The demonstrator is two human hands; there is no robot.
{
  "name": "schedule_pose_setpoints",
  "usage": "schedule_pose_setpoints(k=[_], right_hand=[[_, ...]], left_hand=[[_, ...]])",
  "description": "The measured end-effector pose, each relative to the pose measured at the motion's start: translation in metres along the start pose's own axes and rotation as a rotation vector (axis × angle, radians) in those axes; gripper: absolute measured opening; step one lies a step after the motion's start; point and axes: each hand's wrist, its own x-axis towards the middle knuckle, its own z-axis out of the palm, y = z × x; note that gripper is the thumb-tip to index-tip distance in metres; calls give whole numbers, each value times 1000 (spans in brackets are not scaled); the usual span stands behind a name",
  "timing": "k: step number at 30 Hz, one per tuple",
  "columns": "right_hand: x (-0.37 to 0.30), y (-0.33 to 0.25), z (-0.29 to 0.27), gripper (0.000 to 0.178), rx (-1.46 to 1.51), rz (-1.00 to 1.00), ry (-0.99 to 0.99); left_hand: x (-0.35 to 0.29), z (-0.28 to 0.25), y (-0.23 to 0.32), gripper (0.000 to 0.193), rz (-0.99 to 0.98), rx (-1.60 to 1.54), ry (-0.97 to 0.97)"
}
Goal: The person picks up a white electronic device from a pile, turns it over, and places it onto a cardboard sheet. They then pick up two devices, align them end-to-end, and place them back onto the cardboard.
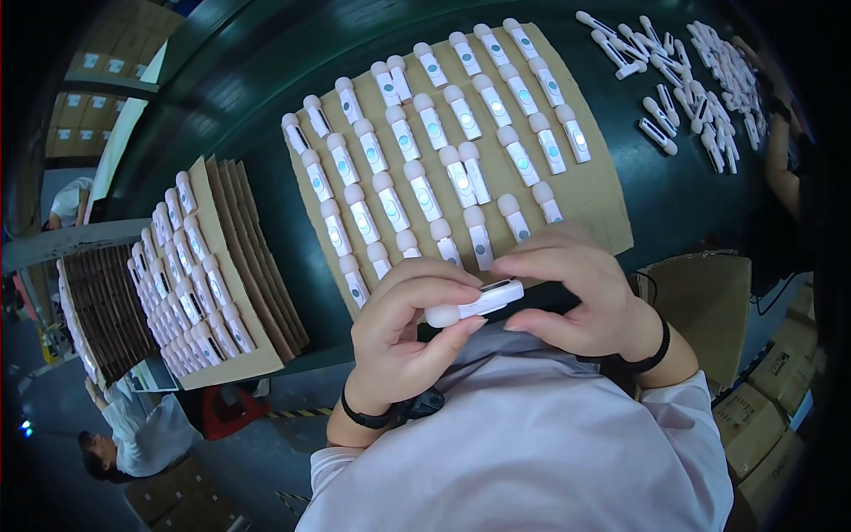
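Note:
Low in front of my chest, my left hand (399, 332) pinches a small white wand-shaped device (487, 300) between thumb and fingers, near its rounded pale-pink head. The device lies almost level, its head to the left, with a dark strip along its upper side. At its other end my right hand (585, 288) hovers with thumb and forefinger apart, holding nothing. Just beyond my hands, a cardboard sheet (581, 191) carries rows of like devices, many with a lit bluish-white round spot. My fingers hide part of the nearest row.
On the dark green table (612, 106), loose devices (700, 106) lie heaped at the far right, beside another person's arm (782, 168). Stacked cardboard sheets (257, 257) bearing devices stand to the left. Cartons (767, 372) sit at the lower right; another person (146, 434) is at the lower left.

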Motion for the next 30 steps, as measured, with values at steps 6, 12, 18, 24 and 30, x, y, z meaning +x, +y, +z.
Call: schedule_pose_setpoints(k=[6,12,18,24,30], right_hand=[[5,3,13,32,61,-115,15],[10,-3,14,34,11,-129,61],[9,-4,16,34,35,-92,36],[11,-6,18,35,20,-99,49],[11,-7,21,34,4,-110,69]], left_hand=[[-3,-1,4,29,-19,138,42],[-3,0,4,31,30,210,21],[-2,-2,5,32,68,194,0],[-3,-3,3,31,69,220,-3],[-6,-4,8,26,-2,207,-8]])
